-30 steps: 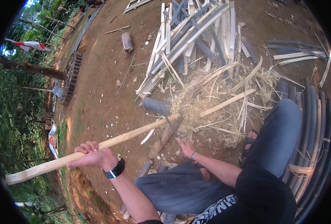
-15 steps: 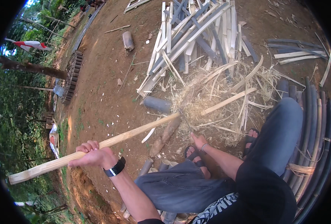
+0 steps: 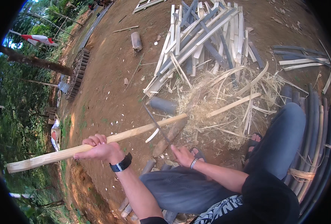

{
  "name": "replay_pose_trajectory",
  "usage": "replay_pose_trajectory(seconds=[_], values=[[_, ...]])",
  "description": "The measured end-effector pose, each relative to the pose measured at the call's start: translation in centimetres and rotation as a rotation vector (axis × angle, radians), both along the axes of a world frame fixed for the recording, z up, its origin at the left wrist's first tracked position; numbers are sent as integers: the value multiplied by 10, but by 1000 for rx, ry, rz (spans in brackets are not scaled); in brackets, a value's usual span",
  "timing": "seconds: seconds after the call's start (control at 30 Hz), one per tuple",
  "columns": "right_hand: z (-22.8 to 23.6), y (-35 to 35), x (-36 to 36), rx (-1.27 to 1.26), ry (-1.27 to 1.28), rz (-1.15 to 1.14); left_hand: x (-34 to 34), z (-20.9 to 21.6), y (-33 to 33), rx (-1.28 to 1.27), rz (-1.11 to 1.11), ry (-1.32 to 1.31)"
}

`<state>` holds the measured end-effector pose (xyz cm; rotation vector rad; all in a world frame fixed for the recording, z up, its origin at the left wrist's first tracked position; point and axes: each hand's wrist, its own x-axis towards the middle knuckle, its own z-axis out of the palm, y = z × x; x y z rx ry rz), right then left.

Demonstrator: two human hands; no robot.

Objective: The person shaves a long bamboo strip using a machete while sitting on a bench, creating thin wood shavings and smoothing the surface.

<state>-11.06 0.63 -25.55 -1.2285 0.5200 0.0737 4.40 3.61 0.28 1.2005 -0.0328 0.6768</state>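
Note:
My left hand is closed around a long pale split-bamboo strip, thumb along its near edge. The strip slants up to the right, its far end at the tip of a short brown log on the ground. In my closed right hand is a knife with a long, narrow dark blade. That blade points up and left and crosses the strip in view; whether it touches cannot be seen. Fingers hide most of the handle.
Curly shavings lie beyond the log, beside a grey bamboo section. Farther off is a heap of split bamboo strips. Bundled bamboo poles run along my right. Cut bamboo pieces lie by my left knee.
My right hand has moved left with the knife, whose blade now crosses the strip farther from its far end. My left hand still grips the strip, slightly higher and to the right in view.

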Motion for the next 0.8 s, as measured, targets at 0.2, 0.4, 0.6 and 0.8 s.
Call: replay_pose_trajectory(seconds=[0.2, 0.4, 0.6, 0.8], values=[[26, -6, 13, -108, -133, 40, -2, -2, -3, -20, -31, -12], [-39, -2, 12, 219, 113, -79, 10, -2, 5, -43, -8, -15], [-8, 21, 15, -416, -115, -126, 3, -3, 8, -62, 44, 24], [-49, -10, 9, 265, 301, -179, -1, 3, -6, -49, 4, -21]])
